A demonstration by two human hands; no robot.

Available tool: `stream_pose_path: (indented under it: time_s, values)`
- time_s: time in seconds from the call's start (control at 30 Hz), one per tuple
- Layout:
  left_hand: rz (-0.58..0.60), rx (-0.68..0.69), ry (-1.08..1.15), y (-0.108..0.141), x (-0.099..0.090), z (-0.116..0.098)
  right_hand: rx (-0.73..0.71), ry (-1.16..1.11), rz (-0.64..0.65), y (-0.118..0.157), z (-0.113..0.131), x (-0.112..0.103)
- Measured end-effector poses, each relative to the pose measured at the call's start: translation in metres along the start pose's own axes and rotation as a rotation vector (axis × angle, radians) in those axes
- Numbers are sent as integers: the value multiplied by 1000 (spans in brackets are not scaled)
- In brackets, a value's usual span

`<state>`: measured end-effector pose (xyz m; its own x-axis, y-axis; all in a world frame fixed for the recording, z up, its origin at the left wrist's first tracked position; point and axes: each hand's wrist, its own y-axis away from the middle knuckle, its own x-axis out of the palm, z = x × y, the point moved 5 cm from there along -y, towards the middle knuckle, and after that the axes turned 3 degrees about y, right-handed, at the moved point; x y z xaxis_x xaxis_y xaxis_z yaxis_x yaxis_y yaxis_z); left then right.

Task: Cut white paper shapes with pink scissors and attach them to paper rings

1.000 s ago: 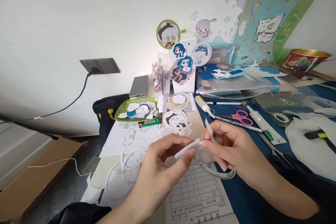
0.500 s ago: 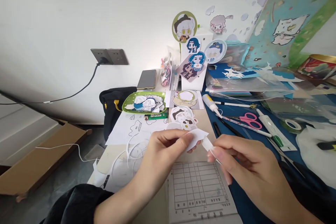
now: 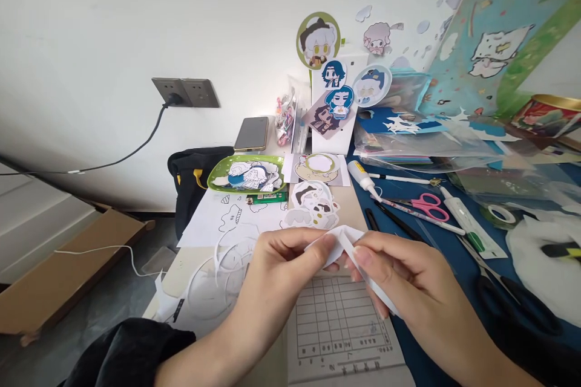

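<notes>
Left hand [image 3: 288,266] pinches paper [image 3: 334,253], right hand [image 3: 406,272] a strip [image 3: 384,297], lower centre; I judge uneven pulling could tear either.

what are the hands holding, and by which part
The left hand pinches white paper, thumb on its face; the right hand pinches a narrow white strip partway along its length. Whether paper and strip are joined cannot be told.

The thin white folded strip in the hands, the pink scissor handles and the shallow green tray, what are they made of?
Thin white folded strip: probably matte paper; it creases, without shine. Pink scissor handles: likely smooth plastic, being evenly coloured. Shallow green tray: perhaps plastic or glazed ceramic; its rim looks smooth, slightly glossy.
</notes>
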<state>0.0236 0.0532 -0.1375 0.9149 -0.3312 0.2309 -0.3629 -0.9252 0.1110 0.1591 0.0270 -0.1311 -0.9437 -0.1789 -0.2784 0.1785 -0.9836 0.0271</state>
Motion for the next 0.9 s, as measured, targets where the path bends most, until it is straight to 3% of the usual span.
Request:
stream_pose_path:
  time_s: [0.17, 0.3, 0.43, 0.7, 0.9]
  values:
    - [5, 0, 16, 1, 2, 1, 17, -28, -28, 1, -3, -4]
    - [-33, -55, 24, -3, -2, 1, -28, -25, -45, 1, -2, -27]
    - [1, -132, -34, -9, -4, 1, 4, -9, -22, -1, -4, -43]
    - [127, -180, -270, -8, 2, 2, 113, 61, 98, -6, -8, -18]
    - [-7, -76, -133, -10, -5, 0, 160, 16, 84, -4, -11, -14]
